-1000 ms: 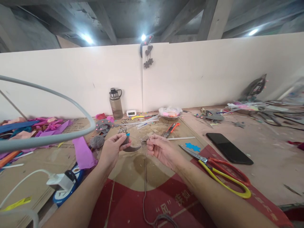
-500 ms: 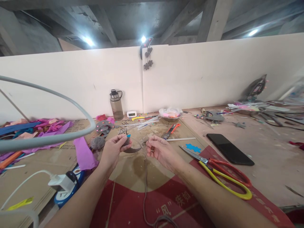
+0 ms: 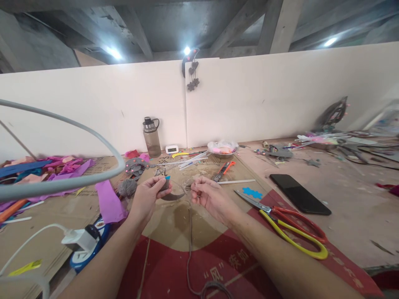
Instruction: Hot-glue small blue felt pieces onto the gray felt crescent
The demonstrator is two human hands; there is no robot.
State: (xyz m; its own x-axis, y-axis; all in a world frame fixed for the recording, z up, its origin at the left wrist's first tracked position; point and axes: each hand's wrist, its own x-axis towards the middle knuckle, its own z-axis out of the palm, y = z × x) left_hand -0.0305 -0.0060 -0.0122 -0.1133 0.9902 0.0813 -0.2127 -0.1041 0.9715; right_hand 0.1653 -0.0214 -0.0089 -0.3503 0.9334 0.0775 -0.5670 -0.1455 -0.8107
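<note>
My left hand [image 3: 152, 193] pinches one end of a grey curved strip [image 3: 174, 196], with a small blue tip [image 3: 167, 177] showing above the fingers. Opposite it, the fingers of my right hand [image 3: 207, 195] are closed on a thin grey yarn [image 3: 190, 232], which hangs below them and coils near the bottom edge. The strip's other end reaches close to my right fingertips; whether they touch it is too small to tell. A ball of grey yarn [image 3: 128, 187] lies left of my left hand.
Scissors [image 3: 264, 207], a blue paper shape [image 3: 252, 192] and a black phone [image 3: 299, 194] lie to the right. Behind are a cutter [image 3: 223, 171], a bottle [image 3: 152, 137] and a bowl [image 3: 222, 148]. A power strip [image 3: 90, 253] and a grey tube [image 3: 102, 174] are left.
The whole view has shifted slightly. Both hands keep nearly the same pose and hold; the right fingertips have moved very little.
</note>
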